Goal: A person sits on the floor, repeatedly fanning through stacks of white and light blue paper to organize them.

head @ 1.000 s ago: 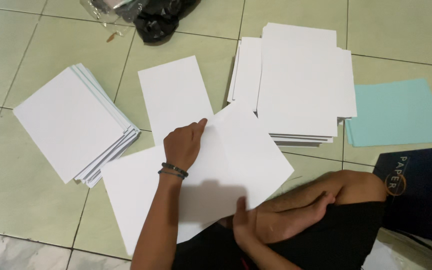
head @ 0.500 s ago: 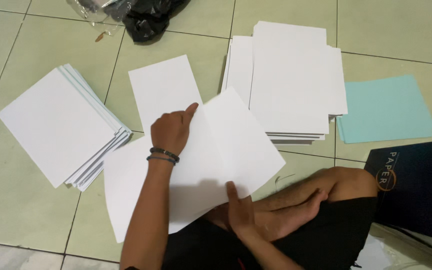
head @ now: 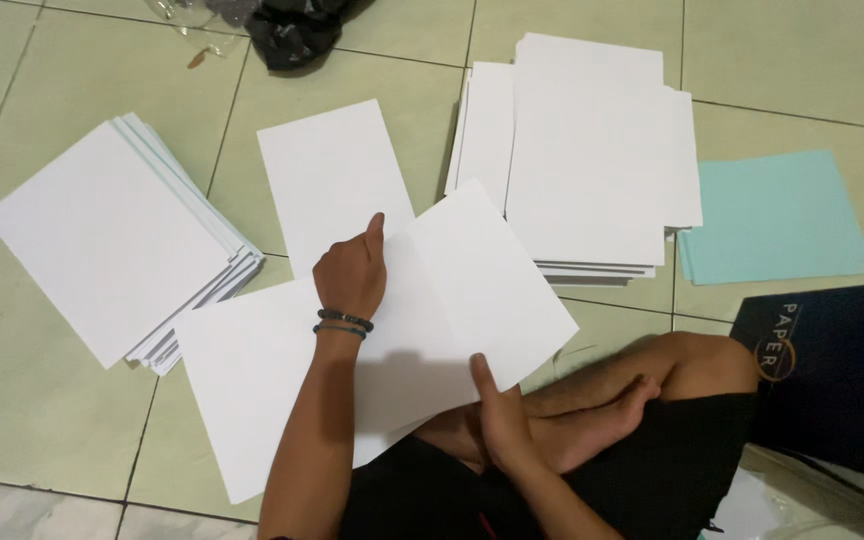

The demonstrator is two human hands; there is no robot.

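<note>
A large white sheet (head: 252, 380) lies on the tiled floor in front of me, its right part (head: 482, 290) folded over and slightly raised. My left hand (head: 350, 275), a beaded bracelet on the wrist, rests with curled fingers on the sheet at the edge of the folded part, one finger pointing away from me. My right hand (head: 500, 425) grips the near edge of the folded part, just above my crossed legs (head: 632, 400).
A fanned stack of white sheets (head: 112, 235) lies at the left, and a single white sheet (head: 327, 175) sits beyond my left hand. A taller white stack (head: 592, 150) is at the back right, beside light blue sheets (head: 772, 215). A dark paper box (head: 832, 370) is at right, and a black bag (head: 297, 30) lies at the top.
The right part of the sheet has come over a little further. Both hands stay on the sheet, having shifted only slightly.
</note>
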